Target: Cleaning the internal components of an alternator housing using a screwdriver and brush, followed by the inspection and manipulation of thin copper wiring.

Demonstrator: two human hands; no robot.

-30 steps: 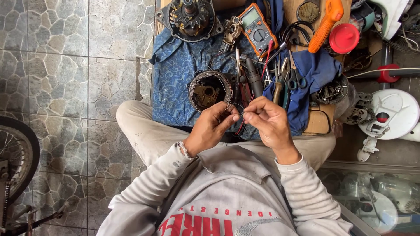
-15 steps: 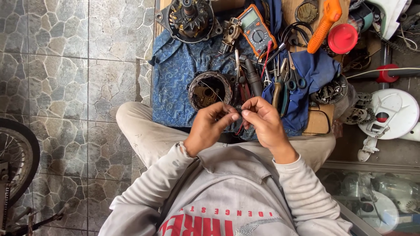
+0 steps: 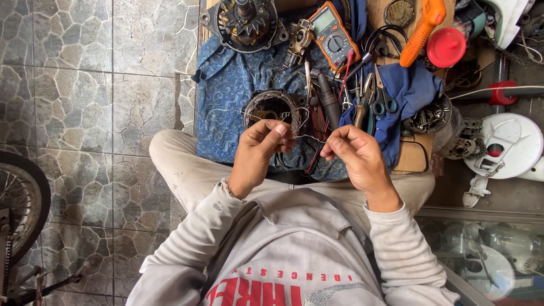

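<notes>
Head view shows us looking down on our own lap, grey sleeves close to the camera. Our left hand (image 3: 258, 150) is pinched shut, thumb against the fingers, on one end of a thin wire (image 3: 306, 137). Our right hand (image 3: 354, 156) is also closed in a pinch, on the other end of the same wire. The wire is fine, pale and a little kinked; its long axis runs nearly level from left to right between the two hands, which are near each other at the same height. More loose wire ends curl away from the left hand toward the winding ring (image 3: 273, 107), a round metal part with dark copper coils, which lies just beyond the left hand on a blue patterned cloth (image 3: 226, 96). So the left hand is the nearer one to it. Farther out we see pliers (image 3: 362, 107) with dark handles, an orange meter (image 3: 334, 34), a finned metal motor housing (image 3: 243, 22) and a red round cap (image 3: 446, 47). Stone floor tiles (image 3: 85, 96) lie to the left.
</notes>
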